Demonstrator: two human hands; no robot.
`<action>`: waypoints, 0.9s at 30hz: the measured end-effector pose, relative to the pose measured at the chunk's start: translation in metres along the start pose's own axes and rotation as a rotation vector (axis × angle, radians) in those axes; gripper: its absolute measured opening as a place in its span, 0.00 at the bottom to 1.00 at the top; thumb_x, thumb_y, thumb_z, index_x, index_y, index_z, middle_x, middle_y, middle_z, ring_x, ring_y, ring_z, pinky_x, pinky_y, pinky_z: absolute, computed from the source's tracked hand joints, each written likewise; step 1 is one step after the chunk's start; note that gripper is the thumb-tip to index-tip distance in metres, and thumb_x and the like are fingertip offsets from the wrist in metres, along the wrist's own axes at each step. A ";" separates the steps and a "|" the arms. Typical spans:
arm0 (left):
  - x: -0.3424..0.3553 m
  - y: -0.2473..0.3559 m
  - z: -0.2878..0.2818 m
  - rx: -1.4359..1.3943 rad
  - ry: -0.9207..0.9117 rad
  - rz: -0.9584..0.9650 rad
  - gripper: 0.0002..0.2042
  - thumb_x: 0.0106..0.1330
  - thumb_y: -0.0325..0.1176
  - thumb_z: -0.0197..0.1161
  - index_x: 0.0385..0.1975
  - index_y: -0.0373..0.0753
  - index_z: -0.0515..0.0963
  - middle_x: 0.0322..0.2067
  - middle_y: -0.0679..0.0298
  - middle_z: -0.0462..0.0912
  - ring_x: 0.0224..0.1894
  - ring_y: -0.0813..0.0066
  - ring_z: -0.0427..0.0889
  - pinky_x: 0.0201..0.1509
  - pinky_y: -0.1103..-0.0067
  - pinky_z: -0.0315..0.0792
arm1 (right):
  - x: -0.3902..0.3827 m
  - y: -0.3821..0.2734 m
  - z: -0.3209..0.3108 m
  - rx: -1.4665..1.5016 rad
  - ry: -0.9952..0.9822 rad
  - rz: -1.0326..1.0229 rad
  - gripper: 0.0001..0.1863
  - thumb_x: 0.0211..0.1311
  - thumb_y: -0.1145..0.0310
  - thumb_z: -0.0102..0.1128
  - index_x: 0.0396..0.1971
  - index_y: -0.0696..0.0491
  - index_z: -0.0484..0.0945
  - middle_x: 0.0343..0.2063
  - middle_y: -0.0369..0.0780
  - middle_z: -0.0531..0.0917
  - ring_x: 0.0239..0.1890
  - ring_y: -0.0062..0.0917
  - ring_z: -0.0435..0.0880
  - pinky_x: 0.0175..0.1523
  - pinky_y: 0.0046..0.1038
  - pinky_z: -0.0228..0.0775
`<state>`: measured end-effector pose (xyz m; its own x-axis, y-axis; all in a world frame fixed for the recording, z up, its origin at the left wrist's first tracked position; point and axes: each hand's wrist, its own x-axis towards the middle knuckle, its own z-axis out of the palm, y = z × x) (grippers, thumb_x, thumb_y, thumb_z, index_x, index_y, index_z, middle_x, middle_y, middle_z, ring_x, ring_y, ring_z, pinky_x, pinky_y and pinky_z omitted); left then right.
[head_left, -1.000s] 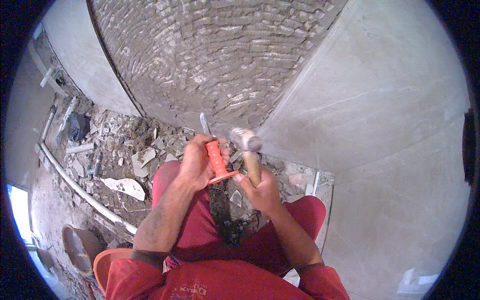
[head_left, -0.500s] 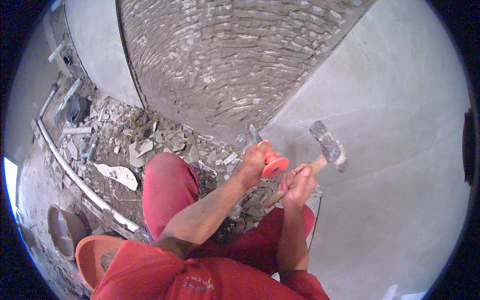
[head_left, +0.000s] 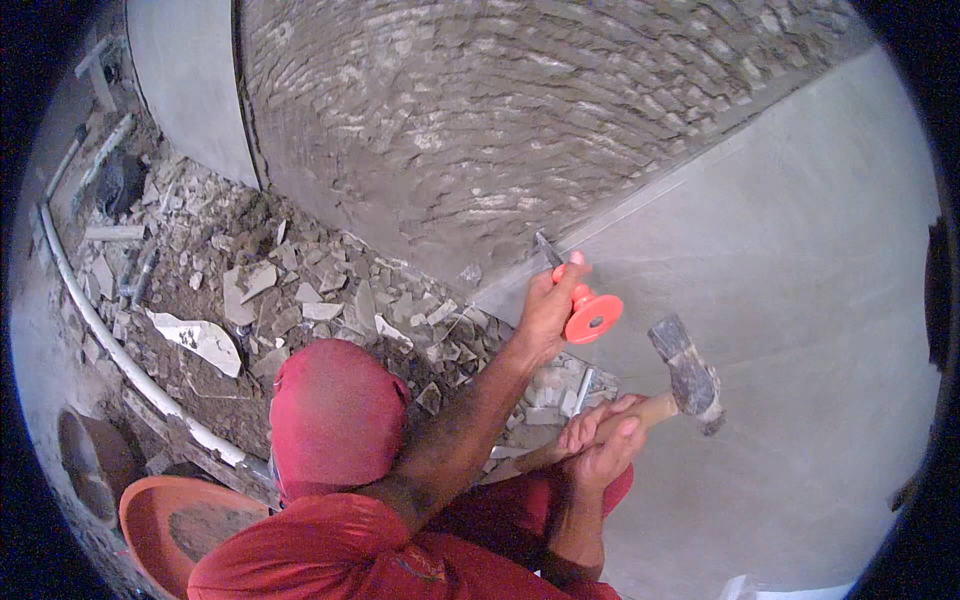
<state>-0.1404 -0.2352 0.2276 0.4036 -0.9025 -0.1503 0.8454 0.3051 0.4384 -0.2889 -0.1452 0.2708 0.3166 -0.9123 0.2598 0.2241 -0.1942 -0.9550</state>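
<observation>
My left hand (head_left: 548, 308) is closed round the orange guarded grip of a chisel (head_left: 595, 318). The metal blade tip points up and left and reaches the edge where the rough, ridged wall patch (head_left: 430, 130) meets the smooth grey wall (head_left: 780, 260). I cannot tell whether the tip presses into the surface. Lower and to the right, my right hand (head_left: 603, 440) grips the wooden handle of a hammer (head_left: 688, 375). The worn metal hammer head is raised to the right of the chisel's round orange guard, apart from it.
Broken plaster and tile pieces (head_left: 320, 290) cover the ground along the wall's foot. A white pipe (head_left: 120, 355) curves along the left. An orange bucket (head_left: 150, 500) holding brownish material and a dark round container (head_left: 90, 465) stand at lower left.
The chisel in my left hand has moved up and right along the edge of the rough patch. My right hand and the hammer have shifted right and down. The view has shifted too.
</observation>
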 end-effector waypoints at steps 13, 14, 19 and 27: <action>0.007 -0.008 -0.010 -0.597 -0.087 -0.052 0.14 0.71 0.45 0.54 0.33 0.40 0.71 0.20 0.66 0.72 0.21 0.77 0.73 0.24 0.78 0.71 | -0.037 0.034 0.012 -0.060 0.021 -0.218 0.31 0.63 0.37 0.50 0.36 0.55 0.65 0.13 0.35 0.65 0.09 0.19 0.65 0.12 0.23 0.61; 0.006 -0.006 -0.008 -0.578 -0.051 -0.047 0.14 0.71 0.45 0.54 0.32 0.40 0.71 0.20 0.66 0.72 0.20 0.77 0.73 0.23 0.78 0.70 | -0.034 0.036 0.012 -0.112 0.048 -0.272 0.31 0.63 0.37 0.49 0.34 0.56 0.65 0.13 0.35 0.65 0.09 0.19 0.65 0.12 0.23 0.61; 0.000 0.006 0.009 -0.493 0.159 -0.093 0.12 0.68 0.41 0.55 0.27 0.39 0.70 0.19 0.67 0.70 0.18 0.75 0.71 0.21 0.76 0.70 | -0.026 0.046 0.014 -0.674 0.157 -0.271 0.29 0.65 0.41 0.49 0.25 0.56 0.65 0.10 0.36 0.65 0.09 0.19 0.66 0.12 0.21 0.59; 0.013 0.014 0.017 -0.464 0.227 -0.102 0.07 0.62 0.33 0.55 0.23 0.40 0.68 0.18 0.67 0.67 0.16 0.75 0.69 0.18 0.74 0.68 | -0.013 0.036 0.019 -0.533 0.065 -0.372 0.29 0.68 0.43 0.46 0.22 0.56 0.65 0.10 0.35 0.67 0.09 0.18 0.66 0.12 0.21 0.60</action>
<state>-0.1293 -0.2477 0.2469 0.3333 -0.8616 -0.3827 0.9295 0.3683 -0.0196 -0.2678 -0.1337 0.2360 0.2462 -0.7661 0.5937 -0.1855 -0.6384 -0.7470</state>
